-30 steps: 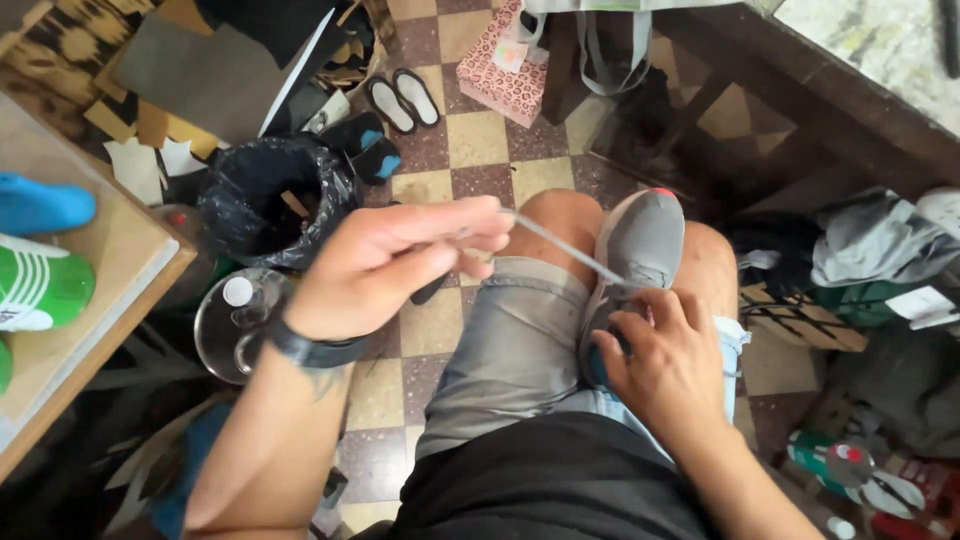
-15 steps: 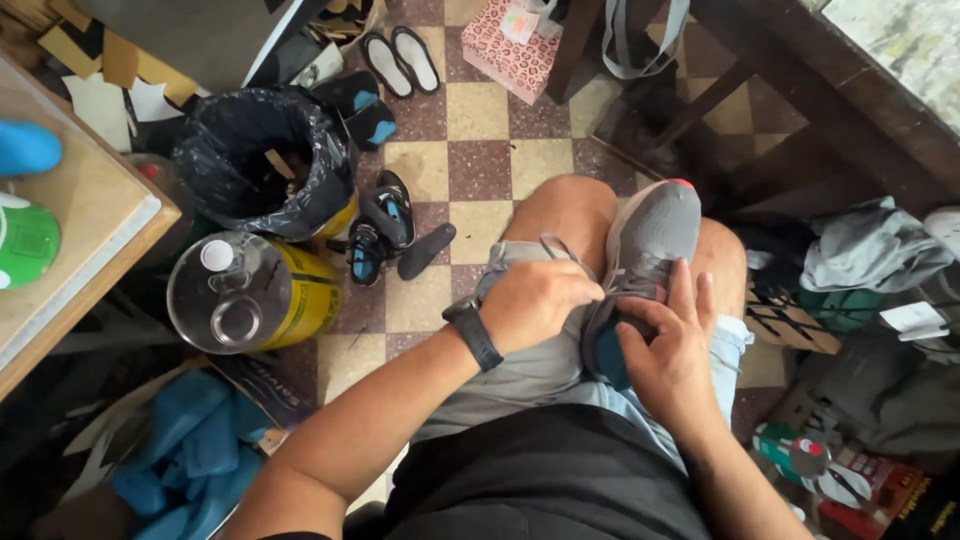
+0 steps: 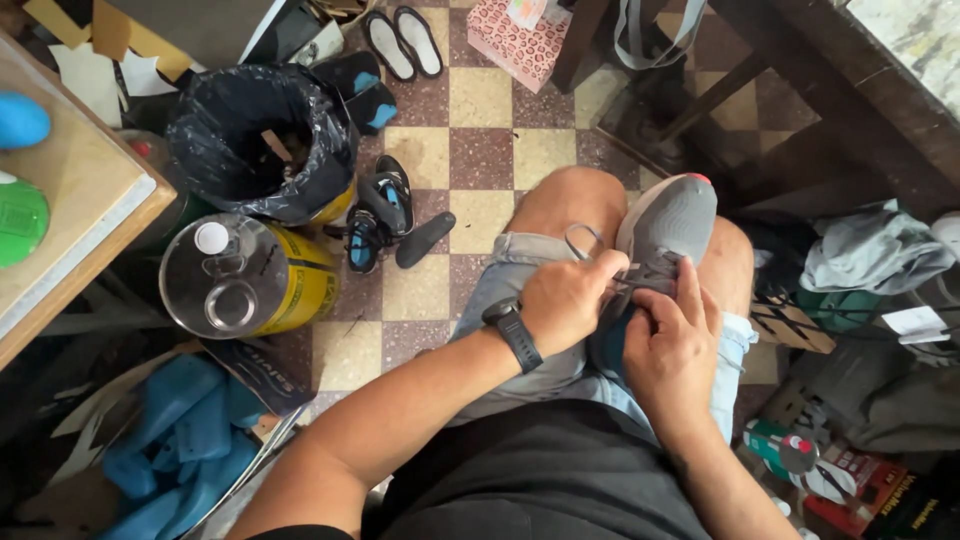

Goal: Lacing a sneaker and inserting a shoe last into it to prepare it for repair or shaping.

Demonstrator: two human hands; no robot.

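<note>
Sneaker (image 3: 668,222), grey and toe-away, sits wedged between the person's bare knees, seemingly to keep it steady, while the left hand (image 3: 567,300) pinches a grey lace (image 3: 580,238) and the right hand (image 3: 672,345) clamps the shoe's tongue area, fingers closed on it.

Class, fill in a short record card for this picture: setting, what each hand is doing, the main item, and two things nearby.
Setting: cluttered workshop, checkered tile floor
Left hand: pinching a lace on the shoe
Right hand: fingers on the laces, steadying the shoe
Main item: grey sneaker resting on the lap
Nearby: black-lined bin; yellow metal can
</note>
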